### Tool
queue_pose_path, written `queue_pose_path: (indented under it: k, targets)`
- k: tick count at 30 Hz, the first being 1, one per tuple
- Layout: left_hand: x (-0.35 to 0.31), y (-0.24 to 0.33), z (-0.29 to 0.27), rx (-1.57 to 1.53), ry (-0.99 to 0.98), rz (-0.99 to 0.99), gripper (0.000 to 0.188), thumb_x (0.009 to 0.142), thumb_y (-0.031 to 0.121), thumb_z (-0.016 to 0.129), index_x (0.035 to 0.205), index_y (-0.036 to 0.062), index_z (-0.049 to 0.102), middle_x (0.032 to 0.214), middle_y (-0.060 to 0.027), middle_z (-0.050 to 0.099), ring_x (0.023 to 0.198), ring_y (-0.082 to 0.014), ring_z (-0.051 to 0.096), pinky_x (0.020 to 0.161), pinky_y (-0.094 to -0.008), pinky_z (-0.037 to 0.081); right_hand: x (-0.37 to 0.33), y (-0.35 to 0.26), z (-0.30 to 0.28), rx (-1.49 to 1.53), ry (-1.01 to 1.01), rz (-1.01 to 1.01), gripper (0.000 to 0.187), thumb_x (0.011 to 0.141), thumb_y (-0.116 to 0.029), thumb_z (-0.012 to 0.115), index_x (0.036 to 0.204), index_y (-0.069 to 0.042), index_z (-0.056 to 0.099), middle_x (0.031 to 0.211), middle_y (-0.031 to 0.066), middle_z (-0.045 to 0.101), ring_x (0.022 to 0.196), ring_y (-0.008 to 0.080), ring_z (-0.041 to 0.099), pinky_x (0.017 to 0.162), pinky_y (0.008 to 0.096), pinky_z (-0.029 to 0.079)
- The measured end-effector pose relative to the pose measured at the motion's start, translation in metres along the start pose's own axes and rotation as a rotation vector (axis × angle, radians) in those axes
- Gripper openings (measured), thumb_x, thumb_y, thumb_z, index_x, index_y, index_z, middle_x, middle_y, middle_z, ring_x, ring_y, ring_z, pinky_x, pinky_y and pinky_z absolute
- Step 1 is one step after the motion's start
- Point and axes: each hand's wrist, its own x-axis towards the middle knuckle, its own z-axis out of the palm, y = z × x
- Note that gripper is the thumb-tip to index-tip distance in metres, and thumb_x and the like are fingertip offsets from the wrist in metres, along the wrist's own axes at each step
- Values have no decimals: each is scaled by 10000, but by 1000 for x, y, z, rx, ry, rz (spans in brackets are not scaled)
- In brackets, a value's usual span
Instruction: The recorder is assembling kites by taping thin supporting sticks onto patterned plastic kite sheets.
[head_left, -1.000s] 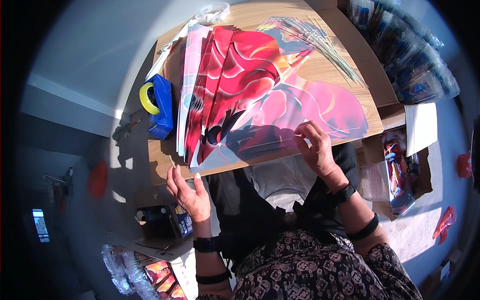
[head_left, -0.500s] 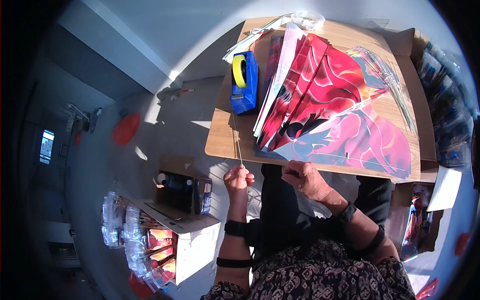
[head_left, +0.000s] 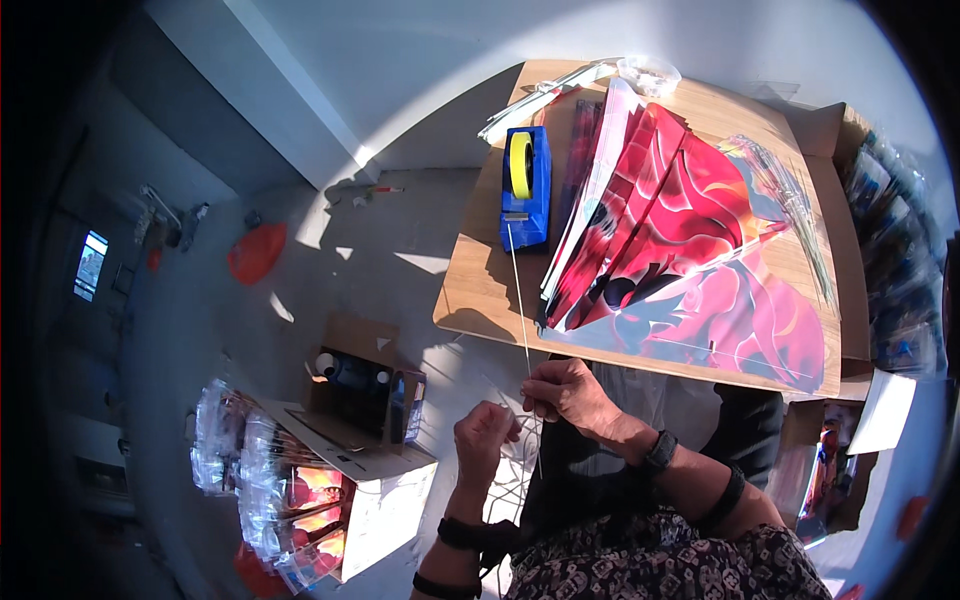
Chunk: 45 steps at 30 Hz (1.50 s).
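Observation:
My right hand [head_left: 575, 397] is closed in a pinch on a thin pale rod [head_left: 520, 305] just off the table's front edge. From the fingers the rod runs up over the edge toward the front of a blue tape dispenser [head_left: 540, 205], which carries a yellow roll of tape [head_left: 520, 165]. Slightly lower and to the left, my left hand [head_left: 485, 440] has its fingers pressed together; what they hold, if anything, is too fine to make out. Red patterned printed sheets [head_left: 690, 190] lie overlapping on the wooden table [head_left: 475, 290], right of the dispenser.
White strips [head_left: 545, 100] and a clear round tub [head_left: 648, 75] sit at the table's back. Thin rods [head_left: 785, 185] lie along its right side. An open carton [head_left: 390, 500] with bagged prints stands at lower left, another box [head_left: 865, 475] at lower right. Bagged goods [head_left: 890, 240] hang beyond.
The pale rod was in my left hand and is now in my right. My right hand has moved left toward my left hand, which has dropped lower. The view has shifted slightly.

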Motion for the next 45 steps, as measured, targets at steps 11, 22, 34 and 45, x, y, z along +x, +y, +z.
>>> queue_pose_path:
  k: [11,22,34,45]
  targets:
    - [197,77,17,221,38,122,324,932,386,586,1008,76,638,832,59,535,788,-60,465,705,-265,391,4,1,-6,15,41,-8,176,922,-110,588,800,11,624,676,63,646,530,67,556,459,193,427]
    - [283,100,57,216,-77,38,79,792,22,596,737,-36,594,759,-100,609,652,-183,615,612,-333,501,1,4,2,-14,58,-11,158,908,-96,586,804,16,624,680,72,650,534,72,557,471,205,435]
    - [113,103,40,-115,-107,11,132,852,52,641,768,23,543,690,-9,508,567,-57,431,489,-210,355,6,3,0,-35,117,-56,184,878,-86,585,715,-5,611,617,51,626,493,75,549,417,208,400]
    - [-59,58,0,-145,-67,-201,99,853,-6,623,805,-16,538,685,-42,543,601,-101,492,584,-240,419,8,11,15,-341,158,-61,190,870,-100,615,709,-2,600,619,38,621,524,70,582,444,210,440]
